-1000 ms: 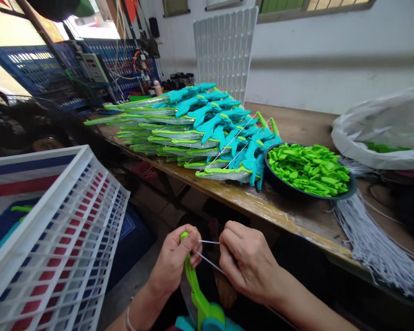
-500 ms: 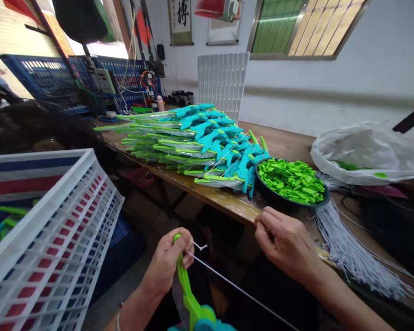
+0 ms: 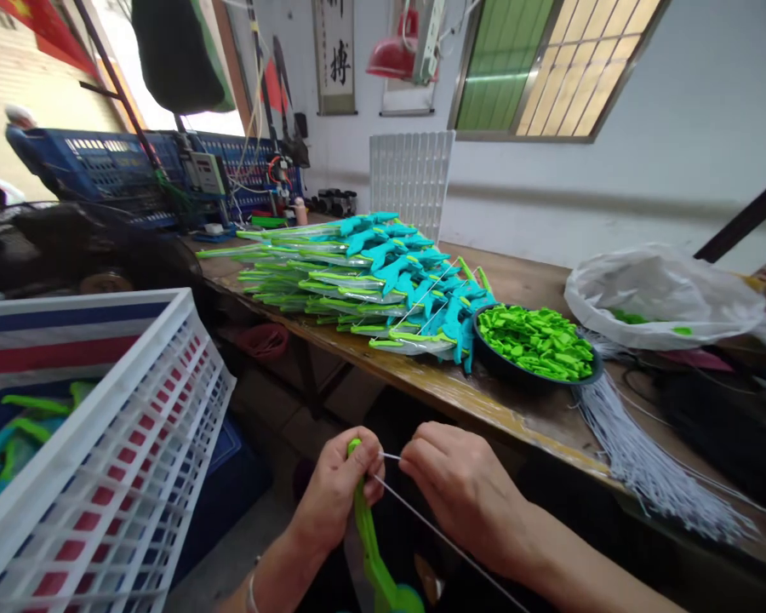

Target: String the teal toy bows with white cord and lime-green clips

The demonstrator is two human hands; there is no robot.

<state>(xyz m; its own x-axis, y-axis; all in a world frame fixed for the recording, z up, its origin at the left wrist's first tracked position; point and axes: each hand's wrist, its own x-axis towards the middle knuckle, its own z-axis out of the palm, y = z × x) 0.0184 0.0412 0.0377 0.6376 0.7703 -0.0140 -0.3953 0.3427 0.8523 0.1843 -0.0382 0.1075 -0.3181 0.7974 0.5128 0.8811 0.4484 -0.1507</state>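
Observation:
In front of my lap, my left hand [image 3: 348,477] is closed around the tip of a green plastic limb [image 3: 371,545]. It looks like part of a toy bow, whose lower end leaves the bottom of the view. A white cord [image 3: 437,535] runs from my left fingers down to the lower right. My right hand [image 3: 463,485] pinches the short end of that cord, just right of my left hand. The knot at its end is hidden by my fingers. Beyond the hands lies a stack of green and teal toy bows [image 3: 389,277], some with white cords stretched across.
A dark bowl [image 3: 494,351] of small green plastic parts stands on the wooden table [image 3: 517,417]. Right of it are a bundle of white cords [image 3: 638,460] and a white plastic bag [image 3: 670,294]. A white basket [image 3: 159,443] stands at left. Far left, a person [image 3: 29,149] is visible.
My right hand has moved left from the table edge to my left hand and now pinches the cord's short end. My left hand keeps hold of the green limb. The view has shifted slightly.

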